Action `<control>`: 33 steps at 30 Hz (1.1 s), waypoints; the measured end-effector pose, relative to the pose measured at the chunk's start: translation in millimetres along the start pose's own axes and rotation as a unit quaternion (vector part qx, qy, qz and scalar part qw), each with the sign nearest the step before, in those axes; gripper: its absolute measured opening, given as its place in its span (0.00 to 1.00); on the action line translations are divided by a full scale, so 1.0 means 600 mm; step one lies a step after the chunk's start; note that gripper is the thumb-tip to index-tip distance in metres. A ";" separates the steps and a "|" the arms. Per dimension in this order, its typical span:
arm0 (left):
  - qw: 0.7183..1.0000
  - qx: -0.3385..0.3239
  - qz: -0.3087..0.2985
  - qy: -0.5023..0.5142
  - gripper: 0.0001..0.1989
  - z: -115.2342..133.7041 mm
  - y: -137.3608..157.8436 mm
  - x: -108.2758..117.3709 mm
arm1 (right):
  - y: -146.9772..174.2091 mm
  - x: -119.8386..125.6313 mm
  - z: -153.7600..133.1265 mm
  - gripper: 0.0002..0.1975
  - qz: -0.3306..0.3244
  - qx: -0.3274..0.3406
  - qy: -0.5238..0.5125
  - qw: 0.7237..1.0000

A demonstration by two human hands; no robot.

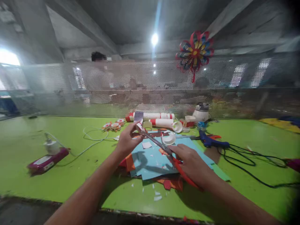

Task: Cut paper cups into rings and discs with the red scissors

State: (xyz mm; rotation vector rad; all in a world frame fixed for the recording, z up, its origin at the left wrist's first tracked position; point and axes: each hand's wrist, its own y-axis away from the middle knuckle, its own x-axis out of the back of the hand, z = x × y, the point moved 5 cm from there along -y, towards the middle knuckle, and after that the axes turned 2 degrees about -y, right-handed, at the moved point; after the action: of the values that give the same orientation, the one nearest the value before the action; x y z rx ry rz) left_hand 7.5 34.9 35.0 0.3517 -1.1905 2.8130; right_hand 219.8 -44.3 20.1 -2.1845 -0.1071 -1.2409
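Observation:
My right hand (191, 162) grips a pair of scissors (161, 145) by the red handles, blades pointing up and left. Their tips touch or nearly touch a small white piece of paper (139, 126), pinched between the fingers of my left hand (127, 139). Whether the blades are fully closed I cannot tell. Beneath both hands lies a stack of light blue paper sheets (150, 168), with orange and red sheets showing under its edges. A curled white strip (168, 139) and a small white square (147, 145) rest on the stack.
Red-and-white rolls (161, 122), a phone (138, 117) and a white jug (201, 113) stand behind. At right lies a blue glue gun (212, 140) with a black cable; at left, a purple power strip (48, 161) with a white cable. A perforated screen (145, 81) backs the green table (82, 184).

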 end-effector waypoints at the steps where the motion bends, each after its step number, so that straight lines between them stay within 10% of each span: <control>1: 1.000 0.001 0.009 -0.002 0.26 0.002 0.001 0.001 | 0.000 0.003 -0.003 0.15 0.007 0.010 -0.024 1.000; 16: 0.982 0.025 -0.067 0.174 0.27 0.034 0.004 0.001 | 0.018 0.029 -0.016 0.16 -0.248 -0.091 -0.336 0.904; 33: 0.969 -0.016 -0.098 0.225 0.26 0.061 0.008 -0.008 | 0.052 0.000 0.007 0.17 -0.237 -0.191 -0.484 0.820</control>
State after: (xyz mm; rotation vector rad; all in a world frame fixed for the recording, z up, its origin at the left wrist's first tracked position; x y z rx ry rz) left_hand 18.3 5.4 54.9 -0.1590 -1.0319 2.5089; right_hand 233.8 -67.2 3.9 -3.0686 -0.9301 -0.2115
